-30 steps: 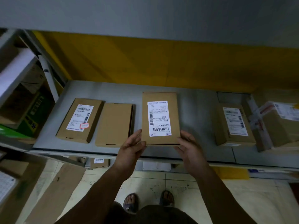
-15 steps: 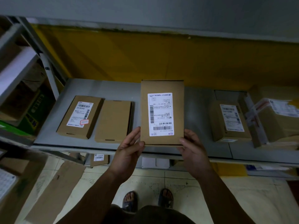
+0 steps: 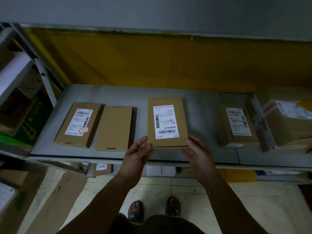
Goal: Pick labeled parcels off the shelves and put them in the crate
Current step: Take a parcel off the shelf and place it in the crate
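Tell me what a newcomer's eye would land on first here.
The flat parcel with its bright white label, centre frame, gripped at its near corners by the left hand and right hand. Then the plain box with no label, just left of it on the grey shelf, beside a labelled box at far left.

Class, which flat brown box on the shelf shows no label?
The second box from the left: its top is bare cardboard, while every other one carries a white label.

A parcel storeroom: grey metal shelf (image 3: pixel 118 97) holding labelled cardboard boxes (image 3: pixel 78 124), tiled floor (image 3: pixel 261 205).
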Tool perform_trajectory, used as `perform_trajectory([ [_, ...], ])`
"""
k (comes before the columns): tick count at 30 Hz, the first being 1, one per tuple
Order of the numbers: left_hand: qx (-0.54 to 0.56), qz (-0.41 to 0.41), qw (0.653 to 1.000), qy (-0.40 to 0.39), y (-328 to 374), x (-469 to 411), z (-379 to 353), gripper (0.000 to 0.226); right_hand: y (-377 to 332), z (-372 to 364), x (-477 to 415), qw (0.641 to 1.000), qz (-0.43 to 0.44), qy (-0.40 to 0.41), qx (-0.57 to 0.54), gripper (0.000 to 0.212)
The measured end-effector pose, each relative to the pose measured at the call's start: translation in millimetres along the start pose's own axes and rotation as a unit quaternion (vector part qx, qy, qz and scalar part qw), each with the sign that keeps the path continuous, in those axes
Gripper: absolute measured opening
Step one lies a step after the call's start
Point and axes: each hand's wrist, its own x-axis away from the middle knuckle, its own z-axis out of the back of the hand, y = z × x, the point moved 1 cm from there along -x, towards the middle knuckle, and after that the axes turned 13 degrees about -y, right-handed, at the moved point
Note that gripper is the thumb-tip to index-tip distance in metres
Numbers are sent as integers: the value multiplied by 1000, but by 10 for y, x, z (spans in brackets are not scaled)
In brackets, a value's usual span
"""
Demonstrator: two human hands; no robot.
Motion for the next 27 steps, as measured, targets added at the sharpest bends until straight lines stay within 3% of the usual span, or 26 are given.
perform_trajectory([
  [7, 32, 46, 995, 80, -104, -386, -5, 38, 11, 49, -297, 990, -104, 88, -29, 28],
  [12, 39, 71, 991, 107, -60, -613, -45, 36, -65, 37, -456, 987, -117, 109, -22, 18],
  [19, -146, 121, 968, 167, -14, -858, -69, 34, -56, 128, -623, 974, -172, 118, 91, 14],
  [23, -159, 133, 964, 167, -24, -854, -54, 34, 11, 157, -635, 969, -197, 111, 96, 27],
  [27, -152, 123, 965, 176, -67, -803, -63, 32, 6, 174, -587, 971, -196, 114, 74, 24],
])
